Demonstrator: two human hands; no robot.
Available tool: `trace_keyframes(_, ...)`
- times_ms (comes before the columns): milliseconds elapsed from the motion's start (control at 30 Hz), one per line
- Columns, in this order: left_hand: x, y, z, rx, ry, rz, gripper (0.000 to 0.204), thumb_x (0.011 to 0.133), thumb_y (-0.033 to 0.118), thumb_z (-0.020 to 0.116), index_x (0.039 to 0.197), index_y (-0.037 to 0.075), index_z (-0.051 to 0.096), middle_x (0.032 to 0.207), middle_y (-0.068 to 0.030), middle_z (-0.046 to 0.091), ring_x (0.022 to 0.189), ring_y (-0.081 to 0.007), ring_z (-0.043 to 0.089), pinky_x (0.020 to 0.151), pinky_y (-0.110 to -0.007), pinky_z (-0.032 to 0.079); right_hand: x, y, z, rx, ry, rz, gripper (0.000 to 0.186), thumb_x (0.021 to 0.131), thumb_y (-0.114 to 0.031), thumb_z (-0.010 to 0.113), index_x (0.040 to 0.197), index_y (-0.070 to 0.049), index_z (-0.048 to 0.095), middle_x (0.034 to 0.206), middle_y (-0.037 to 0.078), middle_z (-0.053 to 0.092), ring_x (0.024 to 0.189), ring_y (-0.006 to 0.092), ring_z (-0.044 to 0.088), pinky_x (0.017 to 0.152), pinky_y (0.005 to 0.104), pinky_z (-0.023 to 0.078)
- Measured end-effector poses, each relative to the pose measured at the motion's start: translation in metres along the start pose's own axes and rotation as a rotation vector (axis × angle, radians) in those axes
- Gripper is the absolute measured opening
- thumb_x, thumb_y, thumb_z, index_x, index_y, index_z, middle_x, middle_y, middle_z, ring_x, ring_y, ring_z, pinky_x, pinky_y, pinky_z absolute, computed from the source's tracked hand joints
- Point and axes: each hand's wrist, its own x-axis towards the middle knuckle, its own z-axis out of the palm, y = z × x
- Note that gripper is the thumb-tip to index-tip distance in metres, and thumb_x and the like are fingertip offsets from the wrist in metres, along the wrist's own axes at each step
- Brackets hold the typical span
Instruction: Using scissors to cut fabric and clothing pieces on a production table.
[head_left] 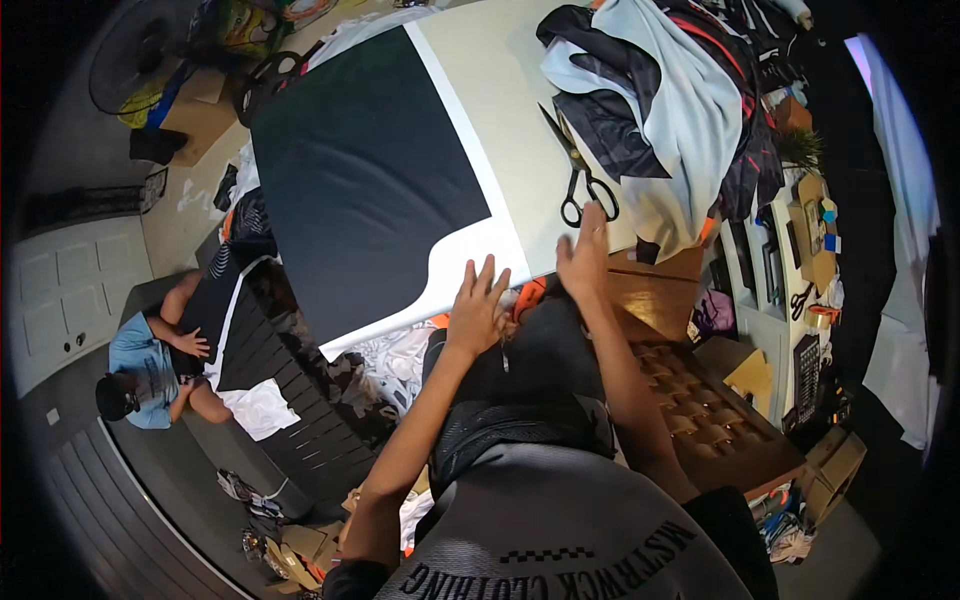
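A black fabric panel [370, 170] with a white border [480, 250] lies spread over the pale tabletop [500, 80]. My left hand [476, 312] rests at the near edge of the white border, fingers spread and nothing gripped. To its right, my right hand [588, 256] is slightly blurred, with its fingers stretched up and its thumb apart. Its fingertips reach the black-handled scissors [575, 165], overlapping one handle loop; whether they touch it I cannot tell. The scissors lie on the table with their blades pointing away from me.
Light blue, black and red garments [690, 100] are heaped at the table's right. On the left, a person in a blue shirt [145, 350] sits by a black slatted bench [275, 370], handling dark fabric. A brown tufted seat [705, 410] stands at my right, shelves [765, 270] beyond it.
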Motion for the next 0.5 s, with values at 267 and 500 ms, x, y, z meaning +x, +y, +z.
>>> trace_keyframes(267,0.016,-0.021,-0.019,-0.207,-0.003,-0.197,0.049,0.080,0.011,0.059,0.128,0.007,0.050,0.139,-0.0180,0.038,0.126,-0.0379,0.039,0.105,-0.043,0.033,0.054,0.028,0.007,-0.186,-0.177,0.187,0.054,0.075,-0.021,0.069,0.119,0.004,0.049,0.113,0.022,0.052,0.100,0.0363,0.050,0.088,0.0414,0.044)
trace_keyframes(500,0.063,-0.076,-0.027,-0.318,0.359,-0.262,0.038,0.083,0.011,0.056,0.121,0.006,0.053,0.133,-0.0162,0.044,0.122,-0.0343,0.043,0.104,-0.042,0.034,0.035,0.014,0.020,-0.077,-0.102,0.181,0.057,0.073,-0.027,0.073,0.115,0.004,0.050,0.108,0.022,0.052,0.098,0.0368,0.050,0.087,0.0422,0.044)
